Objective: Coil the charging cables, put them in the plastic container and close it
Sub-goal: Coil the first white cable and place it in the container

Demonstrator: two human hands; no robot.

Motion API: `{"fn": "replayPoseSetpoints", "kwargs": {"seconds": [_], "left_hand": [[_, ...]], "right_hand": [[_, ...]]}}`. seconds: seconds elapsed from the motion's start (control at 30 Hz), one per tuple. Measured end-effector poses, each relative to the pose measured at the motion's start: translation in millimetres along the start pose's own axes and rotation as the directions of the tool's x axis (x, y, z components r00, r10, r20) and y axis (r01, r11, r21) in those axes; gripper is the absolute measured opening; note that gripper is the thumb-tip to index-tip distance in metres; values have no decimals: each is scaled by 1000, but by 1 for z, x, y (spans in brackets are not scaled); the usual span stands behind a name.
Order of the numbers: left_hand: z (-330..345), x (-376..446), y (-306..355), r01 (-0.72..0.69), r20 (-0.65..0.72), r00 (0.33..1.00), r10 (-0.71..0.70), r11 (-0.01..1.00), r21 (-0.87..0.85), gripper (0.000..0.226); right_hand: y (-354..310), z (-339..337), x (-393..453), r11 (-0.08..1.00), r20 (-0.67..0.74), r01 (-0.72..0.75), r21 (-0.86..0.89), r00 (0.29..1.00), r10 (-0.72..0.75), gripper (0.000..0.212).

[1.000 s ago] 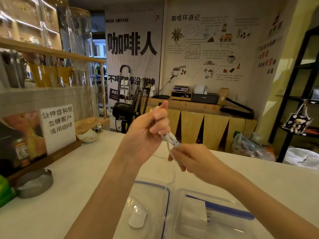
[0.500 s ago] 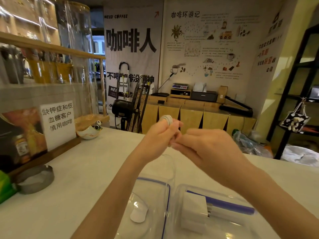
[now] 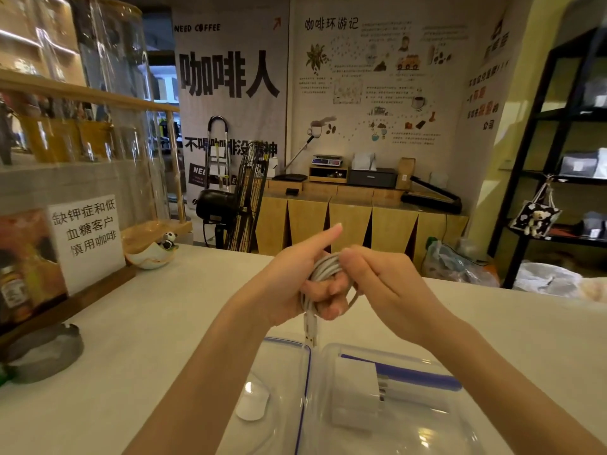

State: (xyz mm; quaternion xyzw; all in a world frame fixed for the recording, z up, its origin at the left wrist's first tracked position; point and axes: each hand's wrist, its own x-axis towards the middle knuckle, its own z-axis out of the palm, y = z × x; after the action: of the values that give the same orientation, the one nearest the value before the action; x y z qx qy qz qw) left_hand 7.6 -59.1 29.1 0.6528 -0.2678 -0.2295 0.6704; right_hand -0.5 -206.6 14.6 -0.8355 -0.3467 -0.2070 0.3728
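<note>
A white charging cable (image 3: 323,269) is wound in several loops around the fingers of my left hand (image 3: 295,284), whose thumb points up. Its USB plug (image 3: 310,330) hangs down below that hand. My right hand (image 3: 377,284) pinches the cable at the top of the coil, touching the left hand. Below both hands, a clear plastic container (image 3: 394,405) sits on the counter with a white charger block (image 3: 356,394) and something blue inside. Its clear lid with a blue seal (image 3: 279,382) lies to the left, a white latch (image 3: 253,405) on it.
The white counter (image 3: 147,339) stretches around. A dark ashtray (image 3: 46,351) sits at the left. Behind it stand a wooden-based paper sign (image 3: 87,239) and a small bowl with a panda figure (image 3: 154,254). Glass shelving rises at the far left.
The cable went from a short stretch held between the hands to several loops wrapped on my left fingers. The plug now dangles below. Both hands dropped slightly toward the container.
</note>
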Motion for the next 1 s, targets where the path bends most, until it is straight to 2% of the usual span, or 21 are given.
{"fn": "replayPoseSetpoints", "kwargs": {"seconds": [0.07,0.17,0.27,0.33,0.4,0.47,0.53,0.6,0.67,0.73,0.77,0.8,0.87,0.9,0.93,1.0], "left_hand": [[4,0,0,4,-163,987,3,999,42,62],[8,3,-1,-49,-329,937,116,978,205,51],[13,4,-1,-158,-284,925,250,937,310,26],[15,4,-1,-149,-223,937,267,887,437,15],[19,6,-4,-108,-197,946,259,820,562,13],[25,6,-7,-85,-216,926,309,730,678,9],[29,6,-10,-104,-227,893,389,668,737,22],[29,6,-9,-176,-206,878,431,692,700,29],[26,6,-7,-257,-201,882,426,794,551,30],[24,7,-5,-272,-205,904,374,876,399,31],[24,7,-5,-257,-208,913,349,892,371,31],[25,8,-5,-234,-220,917,333,895,379,31],[26,9,-7,-155,-284,888,362,817,556,32],[26,9,-9,-87,-304,867,396,720,689,33],[25,10,-11,-9,-311,854,418,607,794,33],[25,13,-16,147,-330,848,415,414,898,30]], "right_hand": [[-2,2,-4,999,25,-45,-10,999,46,25],[-2,2,-8,994,-2,-83,-77,997,83,27],[0,-7,-10,987,-149,-158,23,976,160,32],[3,-15,-11,966,-223,-233,116,941,254,36],[6,-19,-15,945,-265,-289,153,909,321,39],[7,-19,-19,937,-290,-315,151,892,346,40],[6,-20,-20,933,-293,-325,153,887,356,39],[4,-24,-20,910,-241,-337,243,887,393,40],[1,-28,-19,847,-149,-358,394,884,443,42],[-1,-30,-17,783,-96,-371,499,874,475,44],[-2,-29,-17,790,-106,-369,489,874,474,44],[-1,-28,-17,844,-158,-357,400,880,447,45],[4,-27,-19,948,-295,-319,-18,907,300,43],[5,-29,-20,914,-320,-316,-253,919,229,41],[6,-31,-21,850,-329,-323,-416,925,190,40],[2,-34,-23,788,-319,-325,-524,932,172,36]]}}
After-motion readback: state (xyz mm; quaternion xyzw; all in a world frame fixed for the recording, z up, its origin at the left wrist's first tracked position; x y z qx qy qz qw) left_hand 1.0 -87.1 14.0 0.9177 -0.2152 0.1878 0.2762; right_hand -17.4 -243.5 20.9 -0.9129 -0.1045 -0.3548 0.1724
